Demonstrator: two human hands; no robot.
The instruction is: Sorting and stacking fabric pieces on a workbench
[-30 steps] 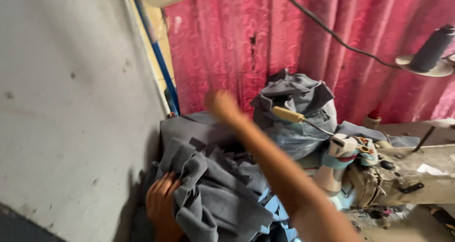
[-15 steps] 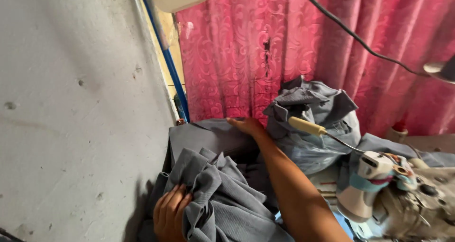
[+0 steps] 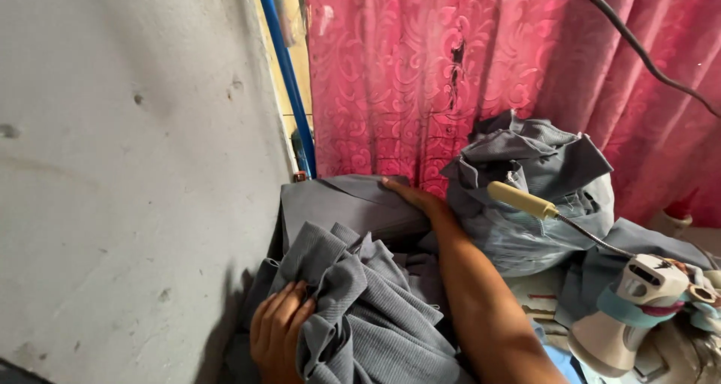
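My left hand (image 3: pixel 279 339) bunches ribbed grey cloth (image 3: pixel 360 309) beside the wall (image 3: pixel 128 166); right hand (image 3: pixel 409 198) lies flat, fingers together, on the folded piece (image 3: pixel 349 204) behind it. The loose pile could slide off if I tug.

Counts: two hands, two heaps of grey cloth, one machine, one bag.

Two hands show: the left hand (image 3: pixel 279 337) near, at the bottom, gripping cloth, and the right hand (image 3: pixel 409 197) farther off, flat on cloth. Grey cloth lies in two heaps: one pile (image 3: pixel 360 279) under the hands, one bundle (image 3: pixel 526 155) far right in a single clear bag (image 3: pixel 518 237). One sewing machine (image 3: pixel 638 309) sits near right, with one yellow handle (image 3: pixel 520 200) above it. One blue pipe (image 3: pixel 287 76), one pink curtain (image 3: pixel 511 61), one grey wall (image 3: pixel 128 166), one black cable (image 3: pixel 638 46).
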